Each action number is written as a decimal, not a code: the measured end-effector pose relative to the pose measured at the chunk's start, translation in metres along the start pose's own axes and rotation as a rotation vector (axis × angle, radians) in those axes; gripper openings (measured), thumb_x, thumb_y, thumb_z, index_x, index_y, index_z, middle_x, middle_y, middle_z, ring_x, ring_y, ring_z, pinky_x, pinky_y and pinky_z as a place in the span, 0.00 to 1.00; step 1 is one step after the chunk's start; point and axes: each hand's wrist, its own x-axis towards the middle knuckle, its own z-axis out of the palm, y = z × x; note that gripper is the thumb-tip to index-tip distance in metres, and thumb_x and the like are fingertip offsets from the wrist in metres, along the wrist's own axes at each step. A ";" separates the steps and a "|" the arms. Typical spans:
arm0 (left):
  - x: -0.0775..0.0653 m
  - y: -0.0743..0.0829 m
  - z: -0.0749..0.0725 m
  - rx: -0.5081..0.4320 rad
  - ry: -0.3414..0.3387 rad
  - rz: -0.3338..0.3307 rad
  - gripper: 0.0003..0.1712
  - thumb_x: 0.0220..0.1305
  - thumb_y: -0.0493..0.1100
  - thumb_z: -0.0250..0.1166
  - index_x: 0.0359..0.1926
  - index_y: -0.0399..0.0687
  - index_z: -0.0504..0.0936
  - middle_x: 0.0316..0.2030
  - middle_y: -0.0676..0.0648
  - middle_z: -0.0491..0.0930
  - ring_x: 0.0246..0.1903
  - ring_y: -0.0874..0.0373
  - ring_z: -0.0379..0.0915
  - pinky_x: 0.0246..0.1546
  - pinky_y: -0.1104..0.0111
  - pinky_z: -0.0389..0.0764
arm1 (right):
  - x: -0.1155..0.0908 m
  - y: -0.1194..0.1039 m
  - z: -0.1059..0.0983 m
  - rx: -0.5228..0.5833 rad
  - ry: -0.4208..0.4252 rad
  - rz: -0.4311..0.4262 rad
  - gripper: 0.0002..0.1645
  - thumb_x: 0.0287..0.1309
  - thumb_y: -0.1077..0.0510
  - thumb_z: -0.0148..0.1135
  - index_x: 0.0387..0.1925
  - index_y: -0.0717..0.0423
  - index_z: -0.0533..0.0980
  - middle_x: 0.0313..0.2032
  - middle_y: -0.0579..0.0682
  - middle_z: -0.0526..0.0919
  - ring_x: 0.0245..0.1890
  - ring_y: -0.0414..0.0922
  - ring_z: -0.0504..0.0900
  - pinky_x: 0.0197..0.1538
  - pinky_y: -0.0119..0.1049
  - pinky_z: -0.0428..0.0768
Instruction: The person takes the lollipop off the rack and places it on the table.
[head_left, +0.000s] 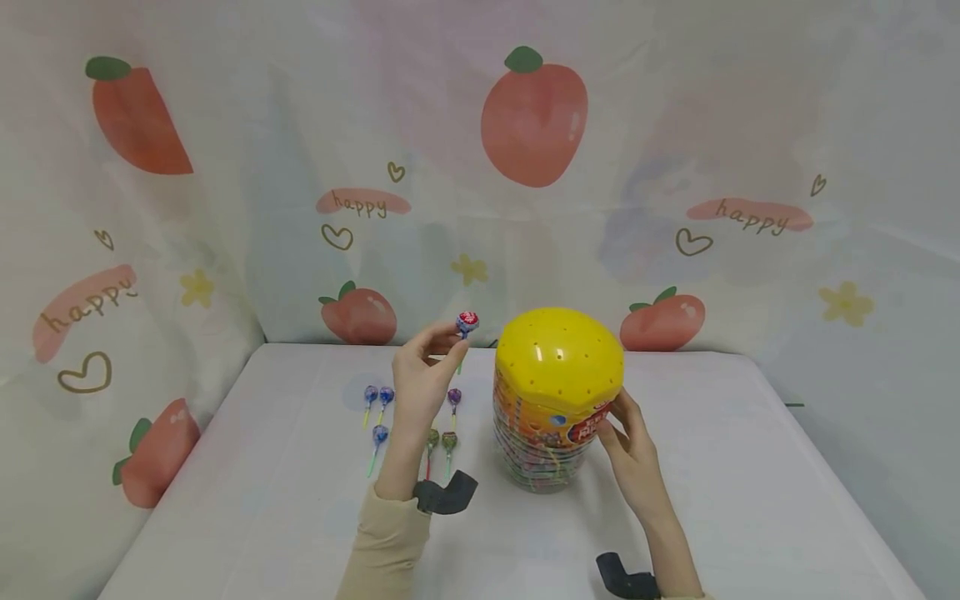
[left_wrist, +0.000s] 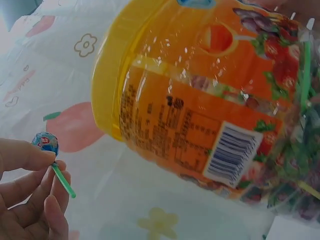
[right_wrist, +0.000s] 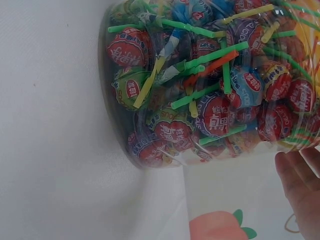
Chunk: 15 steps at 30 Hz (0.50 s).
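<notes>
My left hand (head_left: pixel 422 375) pinches a lollipop (head_left: pixel 467 322) with a blue and red wrapper between thumb and fingers, raised above the table. In the left wrist view its green stick (left_wrist: pixel 64 181) points down from the fingers. To the right stands a big clear plastic jar (head_left: pixel 551 433) with a yellow lid (head_left: pixel 560 357) and an orange label, slightly tilted. Many wrapped lollipops (right_wrist: pixel 215 114) with coloured sticks fill it. My right hand (head_left: pixel 636 454) touches the jar's right side, thumb and fingers spread against it near the label; part of its grip is hidden behind the jar.
Several lollipops lie on the white table (head_left: pixel 285 500) left of the jar: blue ones (head_left: pixel 379 434) at the left, a purple one (head_left: pixel 454 397) and green ones (head_left: pixel 449 441) nearer the jar. Behind the table hangs a fruit-printed cloth (head_left: pixel 442 108).
</notes>
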 end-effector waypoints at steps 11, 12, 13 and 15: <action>-0.006 -0.049 -0.035 0.048 0.059 -0.168 0.13 0.57 0.37 0.69 0.45 0.42 0.85 0.36 0.39 0.84 0.30 0.69 0.74 0.34 0.78 0.73 | 0.000 0.000 0.000 0.005 0.000 0.000 0.35 0.70 0.57 0.49 0.74 0.48 0.50 0.71 0.54 0.61 0.69 0.50 0.62 0.65 0.33 0.68; -0.007 -0.052 -0.038 0.049 0.067 -0.191 0.13 0.57 0.37 0.69 0.45 0.41 0.84 0.36 0.40 0.84 0.30 0.69 0.74 0.33 0.78 0.73 | 0.000 0.000 0.000 0.009 0.000 0.001 0.35 0.70 0.57 0.49 0.74 0.48 0.50 0.71 0.54 0.61 0.69 0.50 0.62 0.65 0.35 0.68; -0.007 -0.055 -0.041 0.052 0.076 -0.212 0.14 0.57 0.37 0.69 0.45 0.41 0.84 0.36 0.41 0.84 0.30 0.69 0.74 0.33 0.79 0.74 | 0.000 0.000 0.001 0.010 0.000 -0.001 0.35 0.70 0.57 0.48 0.74 0.47 0.50 0.71 0.54 0.60 0.69 0.50 0.62 0.66 0.41 0.68; -0.009 -0.062 -0.047 0.052 0.095 -0.253 0.14 0.57 0.37 0.69 0.45 0.41 0.84 0.36 0.43 0.83 0.30 0.69 0.74 0.32 0.80 0.74 | 0.000 0.000 0.001 0.023 -0.001 -0.004 0.35 0.70 0.57 0.48 0.74 0.48 0.50 0.71 0.55 0.60 0.69 0.51 0.62 0.67 0.53 0.66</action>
